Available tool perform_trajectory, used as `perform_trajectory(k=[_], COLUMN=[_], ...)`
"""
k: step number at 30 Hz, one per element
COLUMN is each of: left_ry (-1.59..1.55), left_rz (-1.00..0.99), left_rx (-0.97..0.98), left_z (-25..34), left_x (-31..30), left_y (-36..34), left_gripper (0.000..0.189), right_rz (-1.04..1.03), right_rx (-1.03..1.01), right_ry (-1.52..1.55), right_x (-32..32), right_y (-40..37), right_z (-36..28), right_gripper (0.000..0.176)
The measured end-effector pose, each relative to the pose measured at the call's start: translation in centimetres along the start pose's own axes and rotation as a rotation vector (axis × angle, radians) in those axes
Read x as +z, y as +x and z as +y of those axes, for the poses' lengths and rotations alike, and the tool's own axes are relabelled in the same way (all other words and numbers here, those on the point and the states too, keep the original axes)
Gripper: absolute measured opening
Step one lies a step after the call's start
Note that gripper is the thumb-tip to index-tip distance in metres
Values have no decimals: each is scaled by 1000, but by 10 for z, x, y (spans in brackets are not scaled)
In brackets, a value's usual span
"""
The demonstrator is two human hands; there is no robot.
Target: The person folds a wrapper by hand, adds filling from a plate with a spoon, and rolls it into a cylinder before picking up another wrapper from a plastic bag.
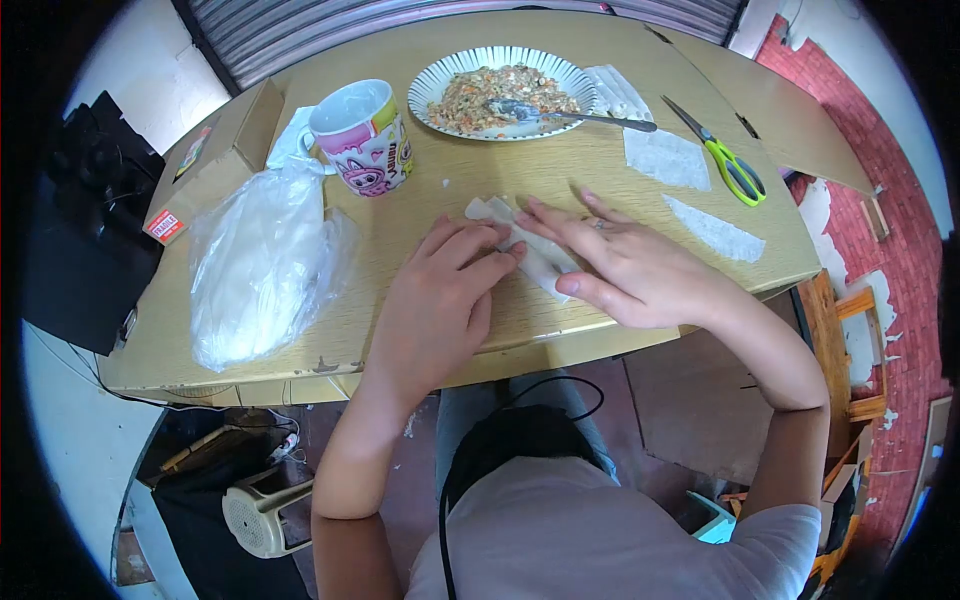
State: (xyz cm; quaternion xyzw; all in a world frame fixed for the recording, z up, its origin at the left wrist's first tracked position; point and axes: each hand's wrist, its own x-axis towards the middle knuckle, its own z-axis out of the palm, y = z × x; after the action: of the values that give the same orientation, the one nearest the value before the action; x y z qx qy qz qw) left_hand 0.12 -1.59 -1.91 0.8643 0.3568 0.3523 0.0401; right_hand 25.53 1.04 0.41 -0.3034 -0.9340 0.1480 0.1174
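Note:
A pale, thin wrapper sheet [541, 262], partly folded, lies on the table in front of me between my two hands. My left hand [440, 285] has its fingers curled in, with the tips pinching the wrapper's left side. From the other side, my right hand [640, 262] rests with fingers stretched out and apart, its tips and thumb touching the wrapper's right edge. Whatever may be inside the wrapper is hidden. Beyond the hands stands a fluted paper plate [425, 84] of minced filling [475, 98] with a spoon [590, 118] laid in it.
A cartoon mug [370, 150], a white plastic bag [265, 265] and a cardboard box [225, 140] occupy the left side. To the right lie green-handled scissors [728, 165], a square wrapper piece [668, 158] and a triangular offcut [715, 228]. The table's front edge [560, 350] runs below my hands.

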Motion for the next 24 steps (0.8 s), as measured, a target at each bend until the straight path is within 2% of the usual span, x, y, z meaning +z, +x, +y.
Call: perform_trajectory(k=[2,6,8,12,15,17,18,20,22,24], left_ry=[10,-14,12,14,-16,-49,-45,-41,-31,-21], left_rz=[15,12,12,17,-12,-9,-3,23,29,35], left_rx=[10,8,17,13,-33,-40,-38,-22,-14,-5], left_z=[-1,-2,-2,-1,2,1,1,-1,-1,-1], left_x=[0,2,1,0,-3,-1,0,2,1,1], left_y=[0,-1,-1,0,0,0,0,-2,-2,-2], left_gripper=[37,37,37,37,41,42,42,44,44,45], right_rz=[127,-32,152,87,158,336,338,487,465,319], right_rx=[-66,15,-31,-20,2,-8,-14,-179,-310,-382], right_ry=[-115,-117,-203,-179,-240,-253,-257,-32,-125,-201], right_x=[-3,-7,-2,-2,-12,-25,-32,-44,-44,-44], right_y=[-5,-15,-17,-22,-17,1,17,66,123,177], right_z=[1,-13,-13,-25,-31,-29,-26,-20,-20,-17], right_gripper=[68,68,68,68,61,53,53,47,43,44])
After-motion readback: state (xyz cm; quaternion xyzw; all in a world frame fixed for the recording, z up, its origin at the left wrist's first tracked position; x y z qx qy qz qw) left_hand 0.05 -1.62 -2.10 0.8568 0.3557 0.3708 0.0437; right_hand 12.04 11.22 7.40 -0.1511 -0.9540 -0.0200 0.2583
